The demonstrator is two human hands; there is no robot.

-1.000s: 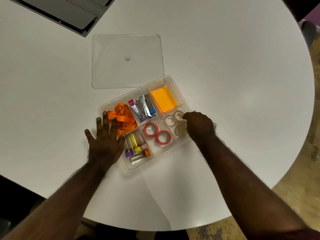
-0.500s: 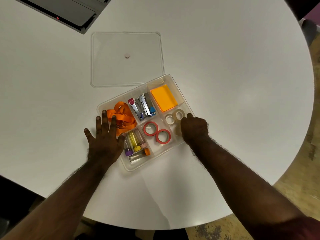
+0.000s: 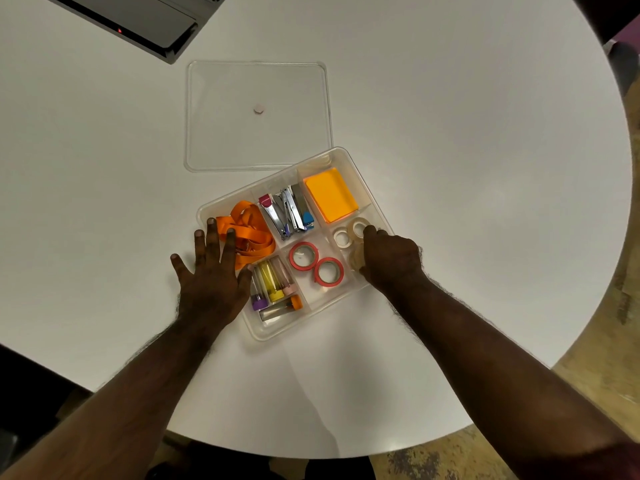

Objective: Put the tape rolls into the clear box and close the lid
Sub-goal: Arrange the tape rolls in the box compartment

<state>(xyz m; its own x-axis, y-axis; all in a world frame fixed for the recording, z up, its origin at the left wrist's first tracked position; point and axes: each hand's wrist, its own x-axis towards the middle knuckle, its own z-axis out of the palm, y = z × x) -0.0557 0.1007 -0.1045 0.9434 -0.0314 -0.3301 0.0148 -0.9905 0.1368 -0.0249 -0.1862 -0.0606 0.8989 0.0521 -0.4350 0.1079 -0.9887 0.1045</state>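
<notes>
A: Where is the left hand?

B: Forearm reaching in from the lower left, palm down and fingers spread flat, holding nothing. It rests on the left edge of the clear box, fingertips on the orange ribbon.

A: And across the box?

B: The compartments hold small staplers, capped tubes, two red tape rolls in the middle and orange sticky notes. Two clear tape rolls lie in the right compartment.

A: The right hand?

B: Curled loosely over that compartment, index tip touching a clear roll, with a tan roll half hidden beneath; I cannot tell whether it grips it.

A: The lid?

B: Off, flat on the white bench behind the box.
</notes>
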